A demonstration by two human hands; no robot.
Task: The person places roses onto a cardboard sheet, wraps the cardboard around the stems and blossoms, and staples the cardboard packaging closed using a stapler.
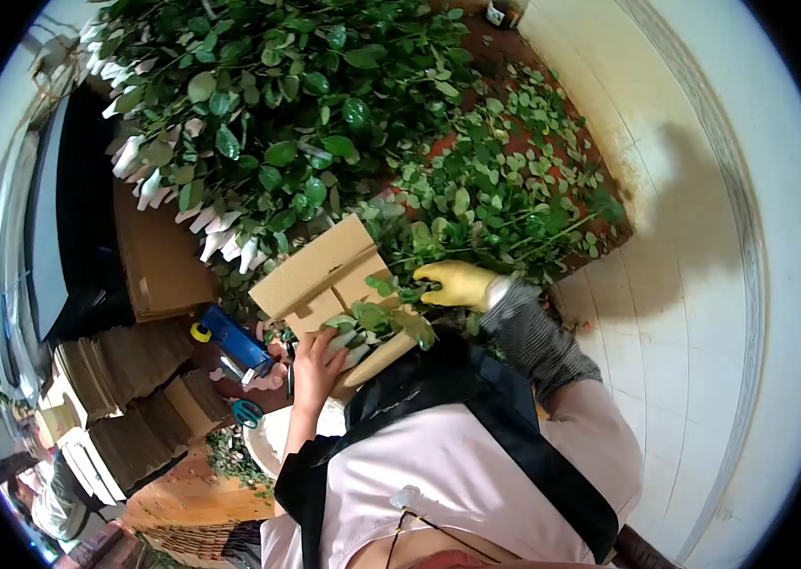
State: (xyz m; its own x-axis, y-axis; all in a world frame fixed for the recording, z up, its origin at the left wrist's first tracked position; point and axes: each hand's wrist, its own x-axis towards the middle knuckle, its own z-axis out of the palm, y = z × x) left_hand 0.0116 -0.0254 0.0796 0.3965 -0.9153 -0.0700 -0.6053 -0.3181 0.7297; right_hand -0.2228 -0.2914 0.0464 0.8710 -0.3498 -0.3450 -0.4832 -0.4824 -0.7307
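My left hand (318, 365), bare, is curled at the left edge of folded corrugated cardboard (320, 270), its fingers closed on pale-headed roses (358, 356). The leaves (377, 318) of these roses spread over the cardboard, whose near flap (386, 358) stands up beside my body. My right hand (457, 284), in a yellow glove, is just right of the cardboard among leafy stems. Its thumb and fingers are curved, with a gap between them, and I see nothing gripped there. Some fingertips are hidden by leaves.
A large pile of white roses (220, 232) with dense foliage lies ahead. Loose leaves and stems (476, 190) cover the red surface beside the tiled wall (647, 351). To the left are stacked cardboard sheets (121, 365), a blue tool (235, 339) and teal-handled scissors (247, 412).
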